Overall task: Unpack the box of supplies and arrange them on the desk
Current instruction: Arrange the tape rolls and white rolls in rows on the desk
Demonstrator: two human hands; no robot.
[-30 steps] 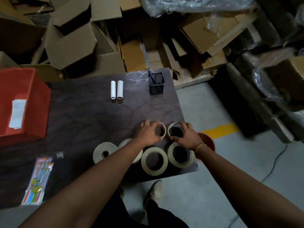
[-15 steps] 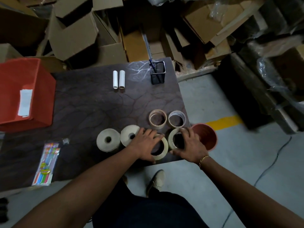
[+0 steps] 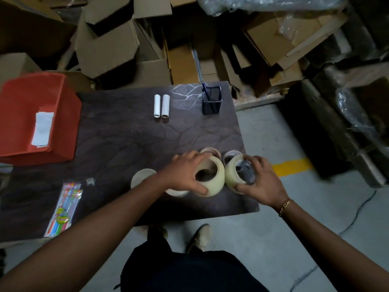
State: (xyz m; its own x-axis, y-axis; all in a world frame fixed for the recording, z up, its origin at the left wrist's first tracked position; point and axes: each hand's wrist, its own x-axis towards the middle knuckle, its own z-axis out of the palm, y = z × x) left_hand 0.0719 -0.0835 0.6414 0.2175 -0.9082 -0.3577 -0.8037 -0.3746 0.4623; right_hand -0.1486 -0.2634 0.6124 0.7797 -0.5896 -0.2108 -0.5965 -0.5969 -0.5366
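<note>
My left hand [image 3: 183, 173] grips a wide yellowish tape roll [image 3: 214, 182], tilted up off the dark desk [image 3: 126, 148]. My right hand [image 3: 259, 182] grips a second tape roll [image 3: 231, 173], also tilted, and the two rolls touch side by side. Behind them two thinner tape rings, one brownish [image 3: 212, 151] and one clear [image 3: 231, 154], lie flat. Two pale rolls, one beside my left forearm [image 3: 141, 178] and one under it [image 3: 176, 192], are partly hidden. The red box [image 3: 40, 119] stands at the desk's left.
Two white tubes [image 3: 161, 106] and a black mesh pen holder [image 3: 212, 100] stand near the desk's far edge. A packet of coloured pens [image 3: 63, 209] lies front left. Cardboard boxes [image 3: 109, 39] are piled behind the desk. A yellow floor line [image 3: 292, 166] runs to the right.
Both hands left the two small rings, came back to the front pair of wide rolls, closed on them and have lifted and tilted them off the desk.
</note>
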